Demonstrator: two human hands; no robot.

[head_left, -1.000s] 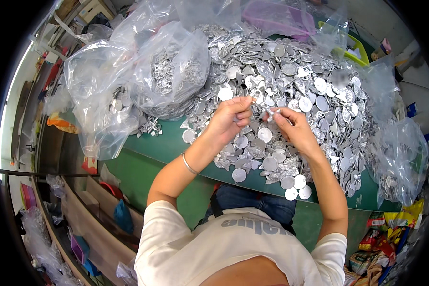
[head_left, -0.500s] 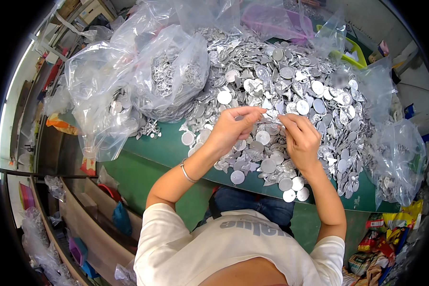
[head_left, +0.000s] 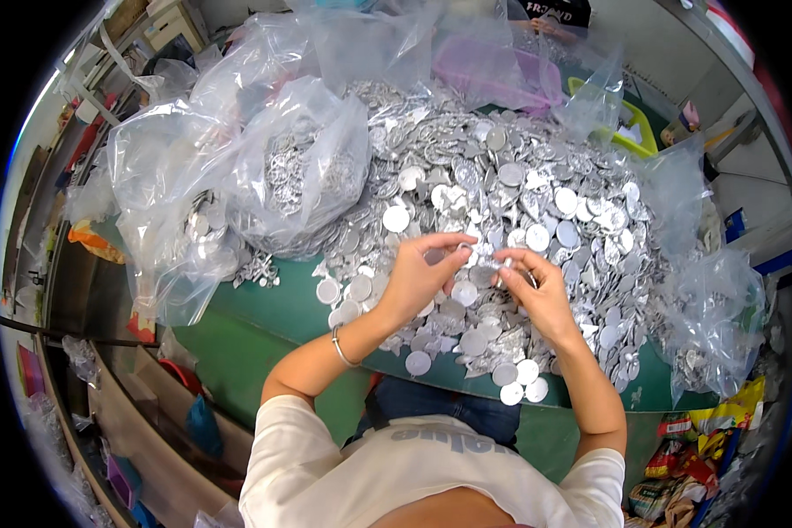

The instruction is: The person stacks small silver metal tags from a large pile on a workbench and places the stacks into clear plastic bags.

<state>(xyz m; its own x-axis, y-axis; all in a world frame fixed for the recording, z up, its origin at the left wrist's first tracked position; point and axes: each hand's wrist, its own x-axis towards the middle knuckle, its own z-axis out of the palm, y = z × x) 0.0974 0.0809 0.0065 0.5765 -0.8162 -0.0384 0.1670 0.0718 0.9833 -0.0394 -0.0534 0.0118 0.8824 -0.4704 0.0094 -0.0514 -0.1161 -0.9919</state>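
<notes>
My left hand (head_left: pixel 424 275) and my right hand (head_left: pixel 539 297) meet over a heap of flat silver metal charms (head_left: pixel 581 273). Between their fingertips is a small silver metal piece (head_left: pixel 481 256), its exact shape too small to make out. The left thumb and forefinger pinch its left side, with the other fingers curled below. On the other side, the right thumb and forefinger close on it. Round discs, leaf-like shapes and other pieces lie loosely piled under both hands. Several plain discs (head_left: pixel 512 373) lie at the table's near edge, below the right hand.
A clear plastic bag (head_left: pixel 304 167) full of silver pieces stands left of the heap, with another bag (head_left: pixel 163 211) beside it. Farther back are a purple basket (head_left: pixel 502 70) and a yellow-green tray (head_left: pixel 647 132). A clear bag (head_left: pixel 722 317) lies right on the green table (head_left: pixel 260 308).
The view has shifted, so the table sits lower and slightly left in it. My fingertips stay together on the small piece; the right hand's fingers have changed their bend.
</notes>
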